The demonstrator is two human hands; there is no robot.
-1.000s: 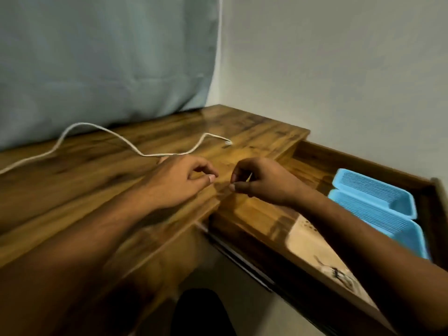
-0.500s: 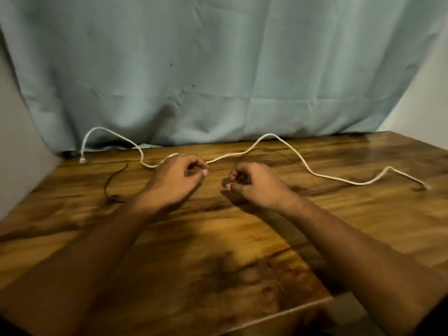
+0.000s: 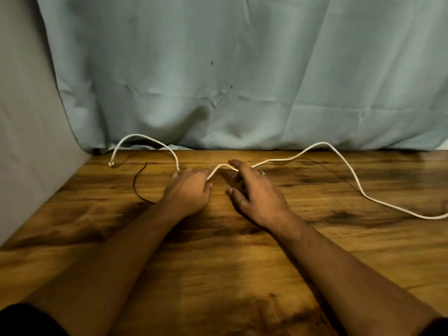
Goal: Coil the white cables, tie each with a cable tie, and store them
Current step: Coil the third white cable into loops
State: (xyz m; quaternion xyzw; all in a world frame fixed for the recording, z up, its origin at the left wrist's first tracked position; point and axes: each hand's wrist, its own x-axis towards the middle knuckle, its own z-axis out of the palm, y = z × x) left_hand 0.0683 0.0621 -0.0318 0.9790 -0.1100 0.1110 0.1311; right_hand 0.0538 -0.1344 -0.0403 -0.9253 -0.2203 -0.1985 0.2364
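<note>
- One long white cord-like cable (image 3: pixel 322 143) is all we have to work on, and it lies uncoiled across the brown wooden desk (image 3: pixel 218 263), from one end near the back left corner out to the right edge of view.
- Where do we hold it?
- Nearer that left end. Our left hand (image 3: pixel 188 190) is curled down over it, so the cable goes in under the fingers and comes out on the side facing the other hand. We judge that this grip anchors the start of a coil. Our right hand (image 3: pixel 257 192) is spread wide and holds nothing. Only its forefinger touches the raised hump of cable between the two hands, probably to feed in the slack.
- What can't we make out?
- The cable's other end is cut off at the right. The stretch under our left hand is hidden. A thin dark curved strand (image 3: pixel 137 185) lies on the desk just left of that hand. It may be a cable tie, but we cannot tell. No storage place shows, only the pale blue cloth curtain (image 3: pixel 242 81) behind the desk.
</note>
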